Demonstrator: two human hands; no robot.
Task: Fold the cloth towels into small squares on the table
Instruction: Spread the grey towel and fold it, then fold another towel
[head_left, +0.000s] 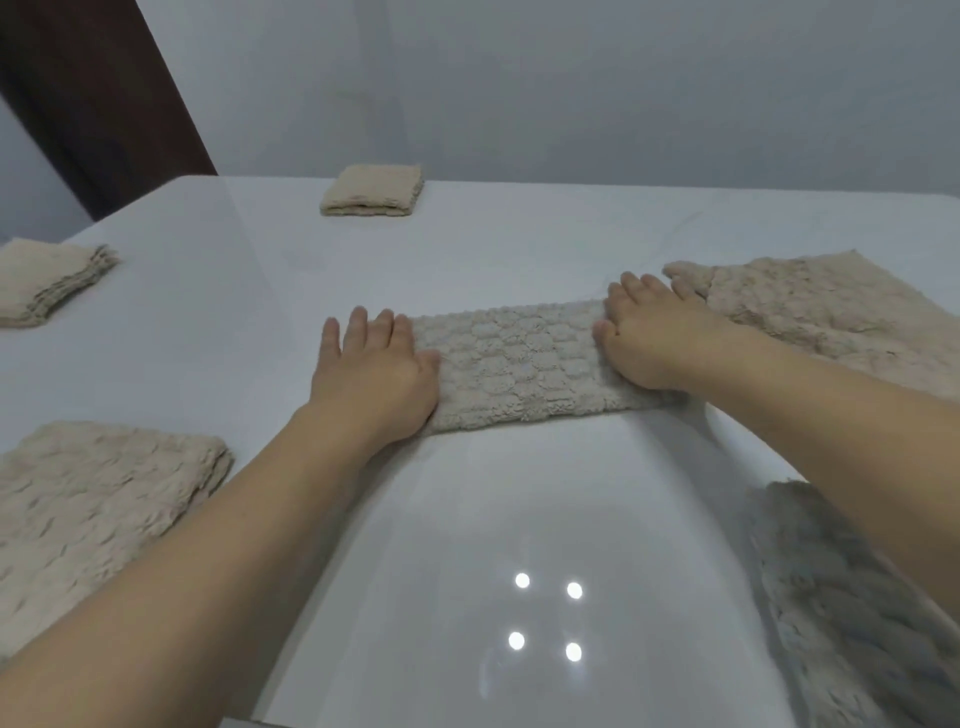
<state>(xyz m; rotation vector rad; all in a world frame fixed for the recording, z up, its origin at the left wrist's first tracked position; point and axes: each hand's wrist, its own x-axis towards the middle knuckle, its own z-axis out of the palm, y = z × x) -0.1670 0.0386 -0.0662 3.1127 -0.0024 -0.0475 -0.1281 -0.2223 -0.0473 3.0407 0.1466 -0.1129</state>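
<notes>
At the centre of the head view, a beige, bumpy-textured cloth towel folded into a long strip (519, 364) is lying on the glossy white table (441, 545). Both hands are pressing its ends flat with straight fingers: the left hand (371, 371) at the strip's left end, the right hand (657, 340) at its right end. Another beige towel lying unfolded (831, 317) is sitting just beside the right hand. Folded beige squares are resting at the upper middle (371, 191), left edge (47, 280) and lower left (88, 499).
</notes>
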